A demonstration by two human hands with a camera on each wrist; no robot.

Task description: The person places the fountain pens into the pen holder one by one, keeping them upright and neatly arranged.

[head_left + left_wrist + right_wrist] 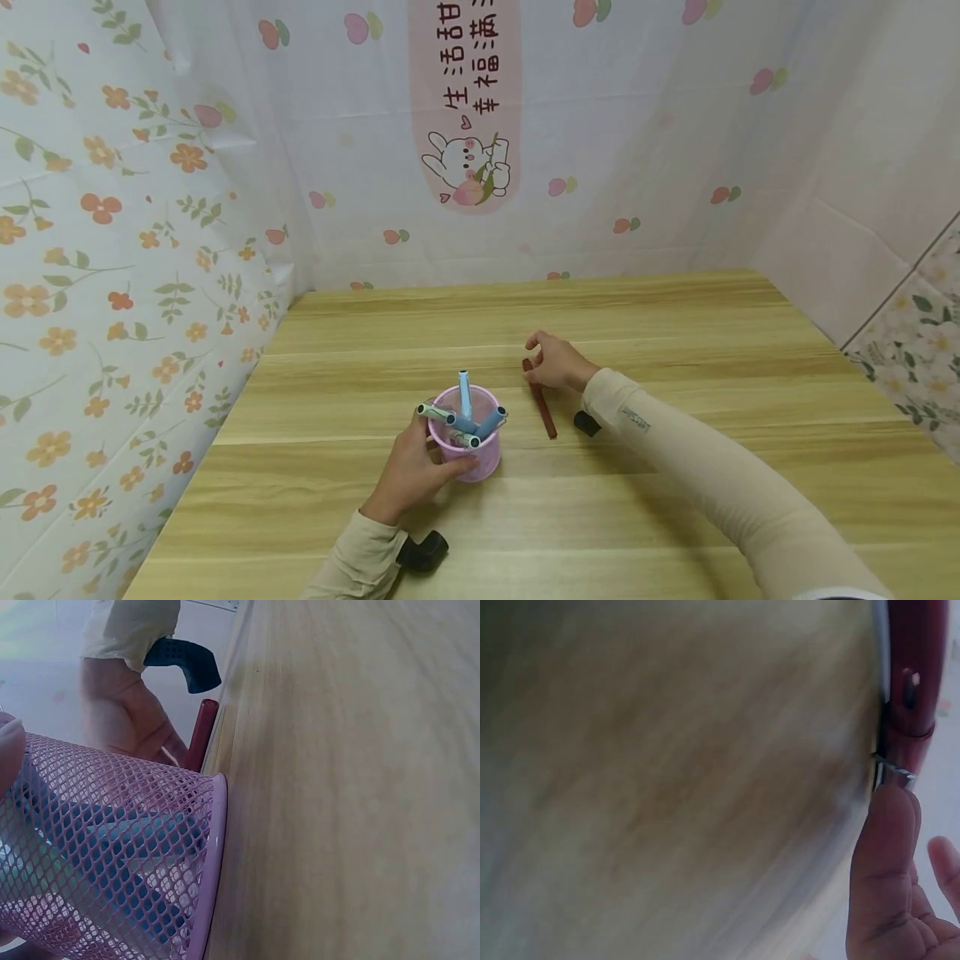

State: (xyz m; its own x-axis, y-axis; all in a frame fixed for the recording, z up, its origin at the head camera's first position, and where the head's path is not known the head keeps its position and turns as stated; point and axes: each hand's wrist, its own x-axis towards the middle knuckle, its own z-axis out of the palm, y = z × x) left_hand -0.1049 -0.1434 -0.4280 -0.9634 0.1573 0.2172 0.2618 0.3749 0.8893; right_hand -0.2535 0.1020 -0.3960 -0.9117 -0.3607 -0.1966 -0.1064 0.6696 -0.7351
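My left hand [414,473] holds a pink mesh pen cup [480,460] round its side, thumb across the front. Several pen-like sticks with dark ends stand inside, among them a light blue one [465,392], a darker blue one [491,422] and a pale green one [435,412]. To the right of the cup, my right hand [557,362] pinches a dark red pen-like stick [543,408] near its far end. Close up in the right wrist view, the glossy red stick [919,652] has a small slot and a metallic band by the fingertips.
All this happens on a wood-grain table [337,367]. A white printed curtain [337,150] hangs behind it, and a flowered one [112,292] runs along the left. Black curved pieces sit at the left wrist [422,552] and the right wrist [587,423].
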